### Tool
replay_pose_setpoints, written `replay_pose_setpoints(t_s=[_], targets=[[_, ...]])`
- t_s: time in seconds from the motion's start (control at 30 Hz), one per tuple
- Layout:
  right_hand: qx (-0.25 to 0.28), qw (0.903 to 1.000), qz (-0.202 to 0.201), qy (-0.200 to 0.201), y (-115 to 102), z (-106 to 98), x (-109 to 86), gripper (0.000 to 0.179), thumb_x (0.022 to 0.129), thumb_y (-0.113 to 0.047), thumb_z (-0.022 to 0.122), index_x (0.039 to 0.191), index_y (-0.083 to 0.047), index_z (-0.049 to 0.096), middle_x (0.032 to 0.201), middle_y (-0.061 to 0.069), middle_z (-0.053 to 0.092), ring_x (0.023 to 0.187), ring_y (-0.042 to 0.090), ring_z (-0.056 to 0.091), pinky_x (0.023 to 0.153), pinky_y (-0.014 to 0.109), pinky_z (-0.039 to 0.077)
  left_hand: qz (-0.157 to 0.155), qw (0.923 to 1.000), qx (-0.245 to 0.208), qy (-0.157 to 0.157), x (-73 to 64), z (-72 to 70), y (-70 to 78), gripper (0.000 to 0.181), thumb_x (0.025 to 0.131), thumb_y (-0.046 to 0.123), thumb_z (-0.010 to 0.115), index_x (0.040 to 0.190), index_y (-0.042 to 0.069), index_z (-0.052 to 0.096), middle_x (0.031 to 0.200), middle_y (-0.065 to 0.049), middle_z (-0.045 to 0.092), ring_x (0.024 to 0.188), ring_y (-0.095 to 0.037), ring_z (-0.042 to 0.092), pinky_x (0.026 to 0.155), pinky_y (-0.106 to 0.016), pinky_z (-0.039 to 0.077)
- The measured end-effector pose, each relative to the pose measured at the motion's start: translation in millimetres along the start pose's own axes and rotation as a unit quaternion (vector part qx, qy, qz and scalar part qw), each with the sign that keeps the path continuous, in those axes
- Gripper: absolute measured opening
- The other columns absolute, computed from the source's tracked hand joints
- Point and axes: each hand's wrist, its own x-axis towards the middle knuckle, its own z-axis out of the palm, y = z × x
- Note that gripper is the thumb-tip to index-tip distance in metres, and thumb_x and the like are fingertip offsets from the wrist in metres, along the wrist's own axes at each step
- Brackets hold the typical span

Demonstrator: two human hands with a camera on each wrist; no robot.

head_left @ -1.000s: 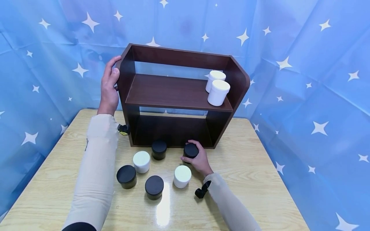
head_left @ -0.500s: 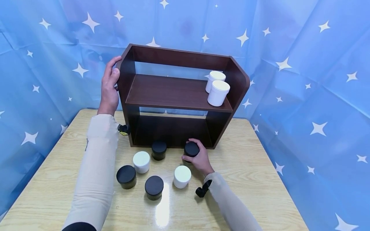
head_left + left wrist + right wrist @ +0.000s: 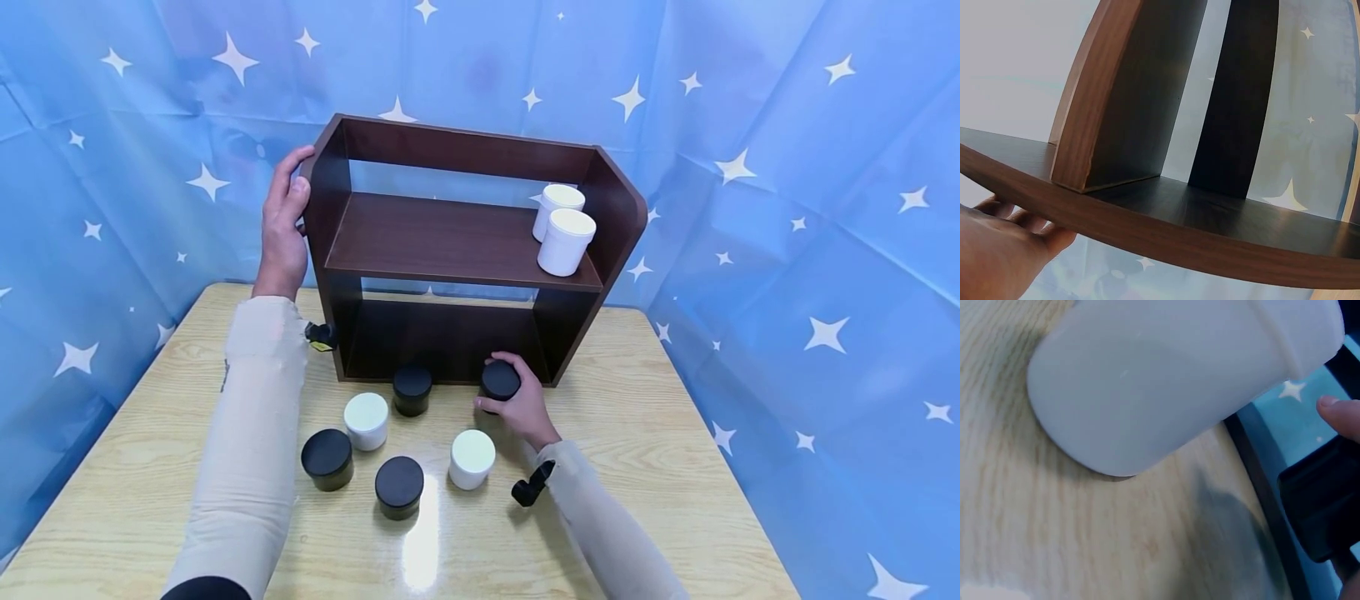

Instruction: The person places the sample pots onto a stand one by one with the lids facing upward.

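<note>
Wood table (image 3: 660,433), left hand (image 3: 283,225) gripping shelf (image 3: 435,233) at 9 o'clock, right hand (image 3: 528,408) pinching black jar (image 3: 501,380) at 6, best moved level imo.

Left hand (image 3: 283,223): touches the outer left side of the rack (image 3: 465,148).
Right hand (image 3: 527,408): grips a black jar (image 3: 501,381) between thumb and fingers at the rack's lower front edge.
Rack: dark brown, two levels, on the surface (image 3: 637,467).
Upper level (image 3: 427,237): two white jars (image 3: 565,246) at the right end, one in front of the other.
Surface: three more black jars (image 3: 400,483) and two more white jars (image 3: 472,458), in front of the rack.
Backdrop (image 3: 750,233): blue, white stars.
</note>
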Motion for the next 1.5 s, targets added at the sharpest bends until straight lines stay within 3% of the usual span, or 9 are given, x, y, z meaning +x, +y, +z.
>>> replay_pose_setpoints(t_s=[0.27, 0.43, 0.57, 0.73, 0.8, 1.03, 1.27, 1.5], targets=[[-0.02, 0.9996, -0.016, -0.013, -41.9, -8.2, -5.4, 0.075, 0.069, 0.002, 0.088, 0.135, -0.005, 0.055, 0.134, 0.021, 0.063, 0.122, 0.021, 0.061, 0.102, 0.016, 0.042, 0.003, 0.9999, -0.011, 0.0, 10.2, -3.9, -15.1, 0.044, 0.104, 0.04, 0.035, 0.147, 0.037, 0.047, 0.153, 0.001, 0.041, 0.132, -0.018, 0.04, 0.106, -0.052, 0.032], [-0.031, 0.9992, -0.022, -0.016, -53.3, -11.3, -5.8, 0.074, 0.069, 0.0, 0.088, 0.135, -0.006, 0.055, 0.134, 0.019, 0.064, 0.123, 0.026, 0.06, 0.104, 0.021, 0.042, 0.0, 0.9999, -0.012, 0.001, 10.5, -4.2, -16.3, 0.044, 0.105, 0.04, 0.035, 0.147, 0.037, 0.047, 0.153, 0.001, 0.042, 0.132, -0.018, 0.041, 0.106, -0.052, 0.031], [-0.041, 0.9988, -0.014, -0.023, -59.1, -14.2, -4.2, 0.074, 0.07, -0.001, 0.089, 0.136, -0.007, 0.055, 0.134, 0.016, 0.064, 0.124, 0.027, 0.059, 0.107, 0.029, 0.042, -0.001, 0.9999, -0.015, 0.001, 9.9, -4.1, -15.6, 0.044, 0.104, 0.04, 0.035, 0.147, 0.037, 0.047, 0.152, 0.002, 0.042, 0.131, -0.018, 0.041, 0.106, -0.052, 0.031], [-0.054, 0.9982, -0.015, -0.02, -37.0, -16.5, 4.9, 0.078, 0.069, -0.005, 0.091, 0.137, -0.015, 0.054, 0.135, 0.009, 0.064, 0.127, 0.025, 0.058, 0.11, 0.039, 0.041, -0.002, 0.9998, -0.018, 0.002, 10.1, -3.7, -16.0, 0.044, 0.104, 0.041, 0.036, 0.146, 0.038, 0.047, 0.151, 0.002, 0.042, 0.131, -0.017, 0.04, 0.106, -0.052, 0.031], [-0.055, 0.9981, -0.021, -0.018, -27.9, -16.9, 8.7, 0.08, 0.068, -0.006, 0.092, 0.137, -0.017, 0.054, 0.135, 0.007, 0.065, 0.127, 0.024, 0.058, 0.111, 0.037, 0.041, -0.002, 0.9999, -0.016, 0.001, 9.7, -3.5, -15.3, 0.044, 0.104, 0.041, 0.036, 0.146, 0.038, 0.047, 0.152, 0.002, 0.042, 0.132, -0.017, 0.04, 0.107, -0.052, 0.031], [-0.047, 0.9978, -0.041, -0.023, -38.3, -21.1, 12.1, 0.078, 0.066, -0.009, 0.094, 0.133, -0.023, 0.057, 0.13, 0.003, 0.067, 0.123, 0.019, 0.06, 0.109, 0.032, 0.042, -0.005, 1.0, -0.008, 0.001, 8.4, -3.8, -13.3, 0.044, 0.104, 0.041, 0.035, 0.147, 0.038, 0.046, 0.153, 0.001, 0.041, 0.133, -0.018, 0.039, 0.109, -0.054, 0.03], [-0.038, 0.9957, -0.049, -0.069, -49.4, -30.6, 16.5, 0.075, 0.069, -0.005, 0.091, 0.133, -0.028, 0.057, 0.131, 0.006, 0.066, 0.124, 0.019, 0.06, 0.108, 0.035, 0.044, -0.005, 1.0, -0.007, 0.001, 5.0, -2.8, -7.3, 0.044, 0.104, 0.041, 0.035, 0.146, 0.038, 0.047, 0.153, 0.001, 0.041, 0.132, -0.019, 0.04, 0.109, -0.054, 0.03], [-0.022, 0.9909, -0.062, -0.118, -63.9, -40.3, 20.1, 0.076, 0.07, -0.002, 0.089, 0.136, -0.02, 0.056, 0.132, 0.009, 0.066, 0.125, 0.016, 0.061, 0.106, 0.022, 0.044, -0.003, 1.0, -0.008, -0.002, -2.2, 0.0, 4.7, 0.045, 0.104, 0.039, 0.034, 0.147, 0.035, 0.047, 0.152, -0.001, 0.041, 0.132, -0.019, 0.04, 0.109, -0.054, 0.03]])
